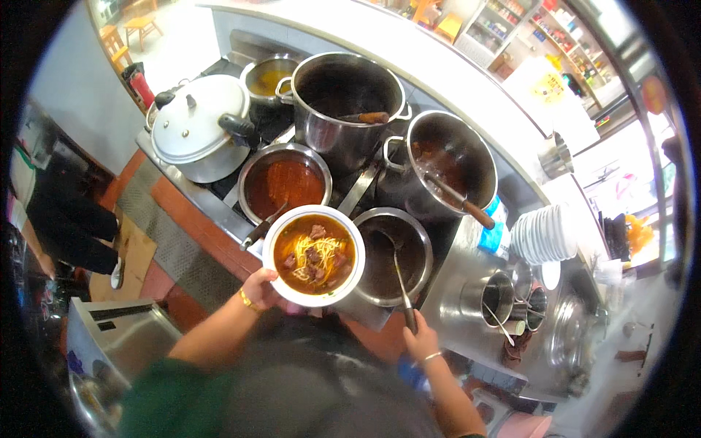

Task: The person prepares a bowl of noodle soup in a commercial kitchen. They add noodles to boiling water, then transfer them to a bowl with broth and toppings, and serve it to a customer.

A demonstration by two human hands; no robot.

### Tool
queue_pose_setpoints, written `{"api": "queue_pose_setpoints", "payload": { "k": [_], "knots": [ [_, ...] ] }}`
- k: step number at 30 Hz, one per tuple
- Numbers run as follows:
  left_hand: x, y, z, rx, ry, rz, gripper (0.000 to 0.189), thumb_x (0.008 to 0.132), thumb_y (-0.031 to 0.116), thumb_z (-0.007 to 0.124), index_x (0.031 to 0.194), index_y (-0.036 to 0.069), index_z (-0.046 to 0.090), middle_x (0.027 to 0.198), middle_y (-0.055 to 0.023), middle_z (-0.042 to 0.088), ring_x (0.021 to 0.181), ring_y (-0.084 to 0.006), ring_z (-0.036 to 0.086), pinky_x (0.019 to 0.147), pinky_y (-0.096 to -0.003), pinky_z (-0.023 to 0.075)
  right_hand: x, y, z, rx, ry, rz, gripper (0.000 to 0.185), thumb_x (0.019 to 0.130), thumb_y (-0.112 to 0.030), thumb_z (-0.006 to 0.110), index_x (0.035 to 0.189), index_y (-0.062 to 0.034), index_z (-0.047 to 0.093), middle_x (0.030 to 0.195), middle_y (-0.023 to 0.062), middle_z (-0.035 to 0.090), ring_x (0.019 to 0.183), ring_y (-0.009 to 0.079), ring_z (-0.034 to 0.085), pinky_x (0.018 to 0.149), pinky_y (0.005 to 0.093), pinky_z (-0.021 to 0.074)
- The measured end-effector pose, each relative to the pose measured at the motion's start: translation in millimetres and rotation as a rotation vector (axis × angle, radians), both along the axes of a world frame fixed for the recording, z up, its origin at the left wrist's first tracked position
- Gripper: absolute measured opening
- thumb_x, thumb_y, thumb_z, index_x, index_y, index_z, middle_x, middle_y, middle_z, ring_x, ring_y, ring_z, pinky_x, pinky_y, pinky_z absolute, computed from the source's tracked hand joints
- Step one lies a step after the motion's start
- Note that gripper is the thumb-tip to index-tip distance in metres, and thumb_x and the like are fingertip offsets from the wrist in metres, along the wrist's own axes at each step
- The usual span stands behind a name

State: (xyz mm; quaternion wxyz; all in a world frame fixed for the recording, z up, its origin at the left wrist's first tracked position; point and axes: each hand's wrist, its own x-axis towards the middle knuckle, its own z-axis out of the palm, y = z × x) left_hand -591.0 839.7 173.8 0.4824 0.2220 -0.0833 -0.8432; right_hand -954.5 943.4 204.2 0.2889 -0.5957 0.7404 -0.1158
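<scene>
My left hand (262, 287) grips the rim of a white bowl (358, 263) from its near left side. Noodles (315, 254) and chunks of meat (317, 232) lie in brown broth inside it. In my right hand (421, 339) is the dark handle of a ladle (401, 276), whose head dips into a round metal pot (429, 268) of dark liquid. The bowl is held just left of that pot and overlaps its edge in view. Behind the bowl stands a metal pot of red sauce (287, 180), with another dark-handled utensil (257, 232) leaning on its rim.
Two tall stockpots (334, 128) (476, 148) stand at the back, each with a wooden-handled tool. A lidded pressure cooker (200, 128) occupies the left. On the right are stacked white plates (545, 232) and metal canisters (484, 298). A person (65, 208) stands at far left.
</scene>
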Motion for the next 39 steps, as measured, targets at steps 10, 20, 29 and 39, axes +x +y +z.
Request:
{"api": "queue_pose_setpoints", "payload": {
  "k": [10,20,29,39],
  "knots": [
    [-8,20,42,0.001,-0.090,0.190,0.066,0.062,0.014,0.061,0.122,-0.003,0.040,0.115,-0.0176,0.053,0.104,-0.0306,0.053,0.092,-0.0416,0.0424,-119,-161,33,0.002,-0.773,-0.536,0.037,0.085,-0.036,0.045,0.094,-0.0023,0.057,0.090,0.0194,0.058,0.071,0.0239,0.057,0.067,0.0333,0.0483],
    [-40,16,36,-0.006,-0.070,0.193,0.061,0.064,0.015,0.060,0.120,-0.003,0.042,0.114,-0.0183,0.053,0.100,-0.0306,0.055,0.089,-0.0397,0.0448,-81,-290,85,0.550,-1.550,-0.672,0.018,0.080,-0.013,0.053,0.087,-0.0006,0.042,0.072,0.0102,0.053,0.049,0.0116,0.047,0.041,0.0222,0.0376],
    [-72,-9,39,-0.018,-0.077,0.097,0.070,0.063,0.015,0.057,0.127,0.001,0.034,0.123,-0.0184,0.046,0.110,-0.0332,0.047,0.096,-0.0460,0.0372,-129,-218,175,0.275,-0.151,0.100,0.039,0.078,-0.015,0.052,0.114,-0.0004,0.047,0.064,0.0068,0.053,0.042,0.0130,0.049,0.041,0.0255,0.0413],
    [-106,-36,40,-0.022,-0.037,0.060,0.058,0.068,0.019,0.058,0.119,-0.001,0.042,0.104,-0.0199,0.057,0.084,-0.0311,0.060,0.061,-0.0405,0.0519,-140,-191,158,0.268,-0.951,-0.350,0.042,0.080,-0.012,0.052,0.118,0.0020,0.044,0.068,0.0071,0.053,0.045,0.0113,0.046,0.039,0.0217,0.0367]
  ]
}}
